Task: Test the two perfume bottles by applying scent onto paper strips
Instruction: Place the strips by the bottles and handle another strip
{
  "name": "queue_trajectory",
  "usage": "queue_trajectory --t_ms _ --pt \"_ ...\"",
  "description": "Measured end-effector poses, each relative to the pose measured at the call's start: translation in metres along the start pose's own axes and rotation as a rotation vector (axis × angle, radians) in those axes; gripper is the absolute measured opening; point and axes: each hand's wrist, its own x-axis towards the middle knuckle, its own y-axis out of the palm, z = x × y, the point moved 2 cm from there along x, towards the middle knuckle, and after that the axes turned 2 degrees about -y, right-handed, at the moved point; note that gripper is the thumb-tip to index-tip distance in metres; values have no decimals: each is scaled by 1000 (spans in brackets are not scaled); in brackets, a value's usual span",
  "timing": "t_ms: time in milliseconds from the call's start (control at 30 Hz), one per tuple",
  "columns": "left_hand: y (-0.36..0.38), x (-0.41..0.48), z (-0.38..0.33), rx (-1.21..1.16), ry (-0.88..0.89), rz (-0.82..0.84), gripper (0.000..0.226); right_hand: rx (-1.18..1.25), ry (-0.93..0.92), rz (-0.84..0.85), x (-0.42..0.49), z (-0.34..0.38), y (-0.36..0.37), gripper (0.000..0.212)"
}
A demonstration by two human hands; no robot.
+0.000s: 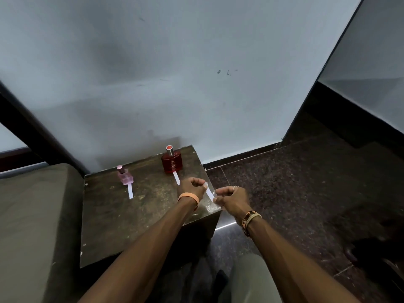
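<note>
Over table (131, 226) corner, one paper strip (210, 194)

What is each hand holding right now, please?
Left hand: closed, pinching the far end of a paper strip.
Right hand: closed, pinching the near end of the same strip.

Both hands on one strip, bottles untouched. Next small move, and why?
Probably free the left hand and reach for the red bottle, keeping the strip pinched in the right hand. Both hands pinch that one strip, so neither can spray; the red bottle stands closest to the left hand, upright on the table.
</note>
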Motion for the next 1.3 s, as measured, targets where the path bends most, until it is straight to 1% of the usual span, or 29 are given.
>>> queue_trajectory --t_ms 100,233,467,600,867,1100,1300 --pt "5 14 15 28 -10 -32 16 0 29 -22 14 -12 6 23" --pt "12 36 34 66 -49 -44 17 -3 72 -10 31 -23 14 21" --pt "21 54 45 111 -63 -38 17 -105 71 -37 54 -35 21 22" --pt "25 59 48 185 -4 -27 20 -150 68 -26 62 -42 24 23" --pt "26 63 50 322 81 -36 12 -207 68 -44 71 -52 29 22" --pt "24 60 53 336 117 -57 11 -306 27 -84 70 -50 35 18" --pt "27 63 56 402 164 -51 6 -363 12 -55 72 -50 36 16"
